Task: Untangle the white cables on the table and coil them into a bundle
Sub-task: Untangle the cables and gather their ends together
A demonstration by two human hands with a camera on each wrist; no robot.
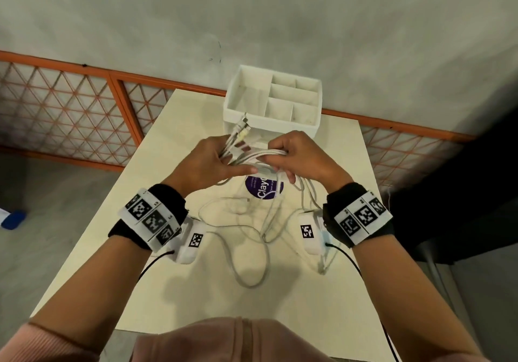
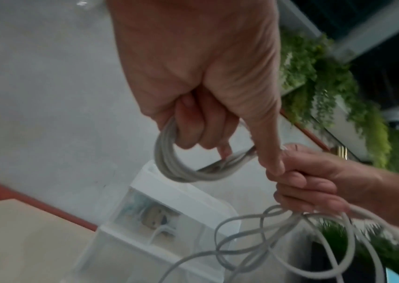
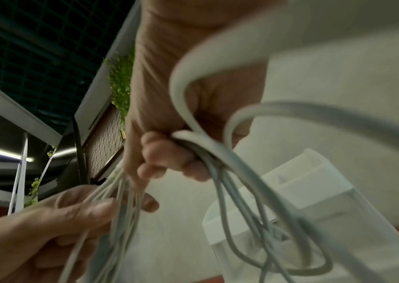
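Note:
Several white cables (image 1: 259,155) run in a bunch between both hands above the cream table (image 1: 196,291). My left hand (image 1: 213,160) grips the bunch, and the plug ends (image 1: 243,126) stick out past its fingers toward the organiser. My right hand (image 1: 291,154) holds the same bunch a little to the right. Loose loops (image 1: 252,249) hang down from the hands and lie on the table. The left wrist view shows curled fingers holding a tight cable loop (image 2: 179,164). In the right wrist view, strands (image 3: 222,159) pass through my fist and fan out below.
A white compartmented organiser box (image 1: 273,101) stands at the table's far edge, just beyond the hands. A round purple sticker (image 1: 263,189) lies on the table under the cables. An orange-framed mesh fence (image 1: 70,109) and a grey wall are behind.

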